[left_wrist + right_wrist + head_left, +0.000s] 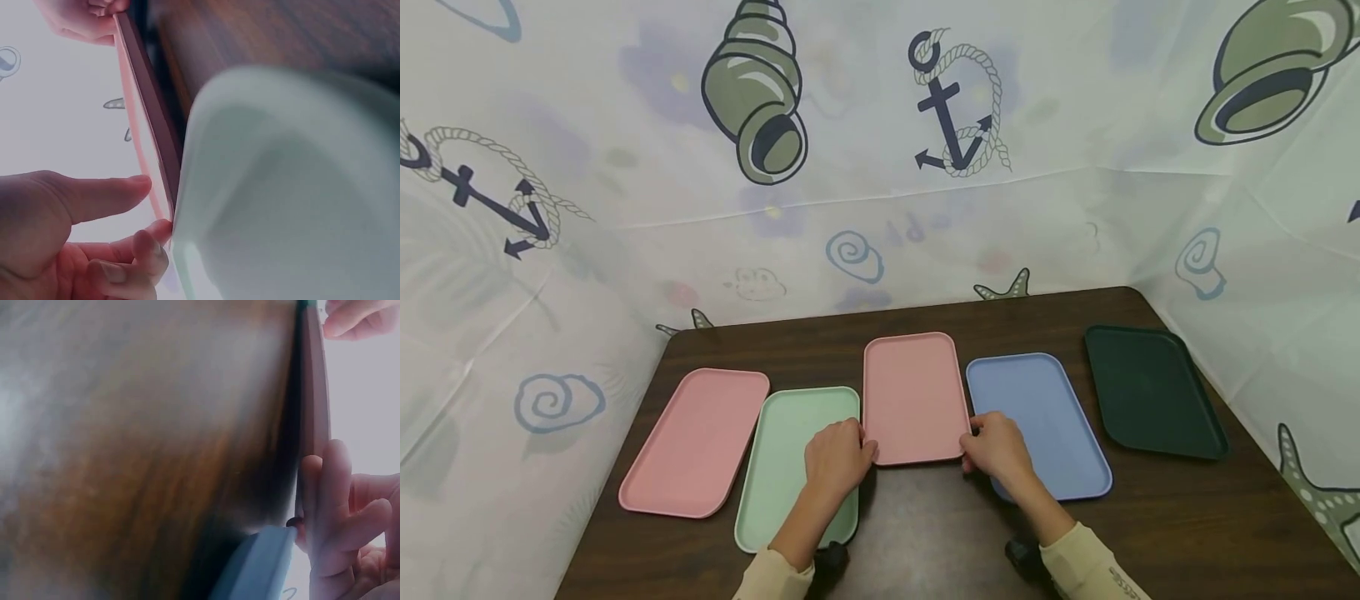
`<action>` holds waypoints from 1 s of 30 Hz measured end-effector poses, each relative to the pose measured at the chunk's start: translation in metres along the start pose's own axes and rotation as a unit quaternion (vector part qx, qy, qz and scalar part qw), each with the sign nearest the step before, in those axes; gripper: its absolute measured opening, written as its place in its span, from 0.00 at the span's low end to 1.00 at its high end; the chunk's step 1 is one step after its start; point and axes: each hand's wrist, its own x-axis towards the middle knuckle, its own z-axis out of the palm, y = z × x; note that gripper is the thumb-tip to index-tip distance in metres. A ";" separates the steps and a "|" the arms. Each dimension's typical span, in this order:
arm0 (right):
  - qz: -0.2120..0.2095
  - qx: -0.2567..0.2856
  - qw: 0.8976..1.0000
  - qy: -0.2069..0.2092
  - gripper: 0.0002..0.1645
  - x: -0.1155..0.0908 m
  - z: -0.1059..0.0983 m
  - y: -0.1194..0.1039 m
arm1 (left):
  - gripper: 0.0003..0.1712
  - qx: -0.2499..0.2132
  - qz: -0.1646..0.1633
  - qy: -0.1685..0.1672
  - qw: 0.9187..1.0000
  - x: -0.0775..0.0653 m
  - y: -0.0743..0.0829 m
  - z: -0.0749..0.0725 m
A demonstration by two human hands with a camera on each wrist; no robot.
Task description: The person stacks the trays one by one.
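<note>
A person works with 2 bare hands at a dark wood-grain table [925,533], fingers and thumbs clamped on the near corners of the middle pink tray [913,392], the 3rd in a row of 5. The left hand [835,457] grips the near left corner, its wrist crossing the light green tray [781,454], while the right hand [996,448] pinches the near right corner, its fingers around the edge and its wrist over the blue tray [1056,417]. The held tray sits between those 2 neighbors, its near edge set farther back than theirs; whether it is lifted cannot be told. At the table's left end lies another tray, the left pink tray [696,442]; toward the right end lies the dark green tray [1153,392]. Pale sleeves [1086,562] end above both wrists. Behind hangs a white cloth [865,158] printed with anchors, shells and starfish.
</note>
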 end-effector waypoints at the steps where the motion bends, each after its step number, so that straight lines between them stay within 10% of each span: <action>1: 0.002 0.009 1.000 -0.004 0.23 0.000 0.000 0.000 | 0.15 0.000 -0.007 -0.009 1.000 0.000 0.000 0.000; 30: 0.012 0.108 0.993 -0.043 0.21 0.009 -0.013 0.005 | 0.21 -0.025 -0.015 -0.054 0.998 0.006 -0.004 -0.008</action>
